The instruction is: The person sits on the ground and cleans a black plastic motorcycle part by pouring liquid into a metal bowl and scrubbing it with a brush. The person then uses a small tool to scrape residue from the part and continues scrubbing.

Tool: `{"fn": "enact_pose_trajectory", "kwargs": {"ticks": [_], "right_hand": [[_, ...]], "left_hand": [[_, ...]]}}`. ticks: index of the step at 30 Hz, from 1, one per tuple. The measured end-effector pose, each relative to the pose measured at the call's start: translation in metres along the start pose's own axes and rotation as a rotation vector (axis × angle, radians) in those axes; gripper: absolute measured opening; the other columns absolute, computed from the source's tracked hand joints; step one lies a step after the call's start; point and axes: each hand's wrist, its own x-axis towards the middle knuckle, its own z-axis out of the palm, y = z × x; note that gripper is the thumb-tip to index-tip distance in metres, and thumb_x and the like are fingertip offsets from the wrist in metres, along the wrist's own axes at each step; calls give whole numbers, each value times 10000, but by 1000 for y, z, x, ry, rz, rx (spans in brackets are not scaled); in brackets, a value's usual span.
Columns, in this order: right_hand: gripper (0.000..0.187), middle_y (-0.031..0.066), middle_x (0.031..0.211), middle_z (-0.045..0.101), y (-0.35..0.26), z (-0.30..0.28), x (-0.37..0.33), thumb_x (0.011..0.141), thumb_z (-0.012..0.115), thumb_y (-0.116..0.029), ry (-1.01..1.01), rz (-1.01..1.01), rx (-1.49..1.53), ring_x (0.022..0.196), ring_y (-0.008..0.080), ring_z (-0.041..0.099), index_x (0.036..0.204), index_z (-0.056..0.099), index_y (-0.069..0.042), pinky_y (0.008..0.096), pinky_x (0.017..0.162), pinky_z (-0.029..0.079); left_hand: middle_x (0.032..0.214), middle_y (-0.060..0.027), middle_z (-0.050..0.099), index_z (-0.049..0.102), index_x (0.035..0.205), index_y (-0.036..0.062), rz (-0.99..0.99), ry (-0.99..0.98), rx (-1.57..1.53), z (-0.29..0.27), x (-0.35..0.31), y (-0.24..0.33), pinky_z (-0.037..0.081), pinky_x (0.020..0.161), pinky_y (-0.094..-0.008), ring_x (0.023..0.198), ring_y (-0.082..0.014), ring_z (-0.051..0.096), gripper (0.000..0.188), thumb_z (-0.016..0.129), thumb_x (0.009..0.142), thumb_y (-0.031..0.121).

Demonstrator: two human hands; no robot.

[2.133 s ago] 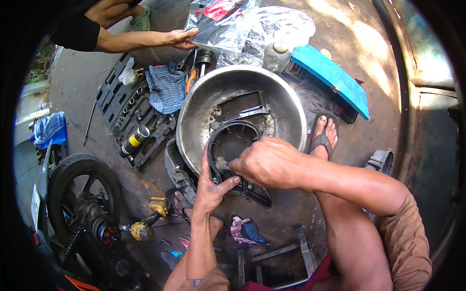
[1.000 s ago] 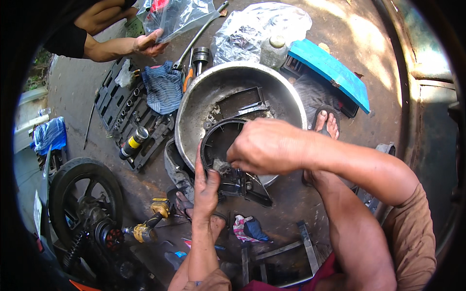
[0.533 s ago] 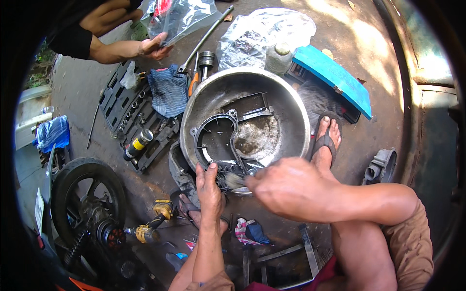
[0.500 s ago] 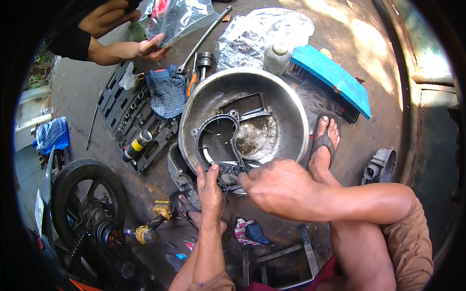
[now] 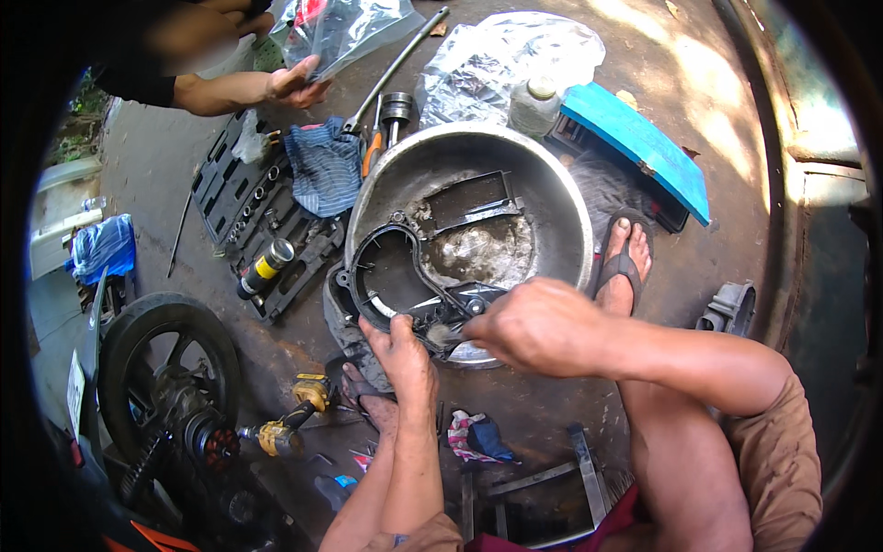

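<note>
Gripping the near edge of a black engine cover, the person's left hand is steadying it with fingers curled over the rim at the lower end. That cover is leaning tilted against the front lip of a big metal basin, its upper part reaching inside the bowl and its lower end hanging over the rim toward the person. Closed in a loose fist, the right hand is hovering just beside the left, over the cover's lower right end, and it seems to be pinching a small brush against the part, though what is in the fingers is too blurred to name for sure. Inside the basin a second dark frame-like part is lying in a shallow pool of dirty liquid.

The person's right foot in a sandal is resting on the ground just right of the basin, and the left foot is planted below the cover. To the left of the basin a black socket tray, a striped cloth and a yellow-banded spray can are lying on the ground. Farther up, another person's hand is holding a clear plastic bag. A motorcycle wheel is standing at the lower left, well apart from the hands.
</note>
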Motion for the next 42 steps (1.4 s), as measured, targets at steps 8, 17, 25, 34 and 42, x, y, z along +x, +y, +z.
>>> {"fn": "enact_pose_trajectory", "kwargs": {"ticks": [8, 17, 25, 34, 42], "right_hand": [[115, 172, 708, 671, 4, -5, -19, 808, 557, -124, 8, -8, -86, 696, 363, 688, 804, 660, -76, 468, 635, 551], [257, 182, 825, 712, 19, -31, -32, 874, 675, -241, 75, 39, -1, 729, 377, 686, 1086, 744, -113, 458, 708, 549], [213, 186, 762, 693, 33, -20, -33, 901, 620, -260, 51, 165, -86, 705, 384, 682, 1012, 733, -117, 482, 653, 550], [209, 161, 766, 693, 40, 2, -45, 931, 601, -270, 120, 149, -195, 683, 376, 677, 1032, 710, -123, 489, 619, 537], [217, 169, 761, 693, 37, -14, -42, 916, 627, -304, -21, 159, -256, 703, 367, 685, 1032, 721, -146, 467, 637, 551]], "left_hand": [[1304, -208, 541, 327, 1433, -77, 28, 74, 106, 3, 8, -17, 430, 998, -326, 1106, -248, 559, 564, 440, 887, 4], [1375, -218, 482, 279, 1478, -30, 149, 59, 378, -8, 13, -11, 359, 1078, -351, 1212, -273, 498, 565, 455, 947, 45], [1293, -269, 543, 285, 1454, -46, 119, 114, 285, -14, 15, -9, 409, 1039, -387, 1151, -320, 574, 599, 490, 893, 2], [1228, -339, 585, 381, 1389, -86, 134, 126, 560, -9, 10, -22, 420, 1022, -447, 1158, -445, 585, 559, 525, 871, 66], [1238, -352, 584, 325, 1446, -52, 235, 137, 467, -10, 10, -9, 440, 1004, -456, 1146, -454, 602, 598, 506, 886, 54]]}}
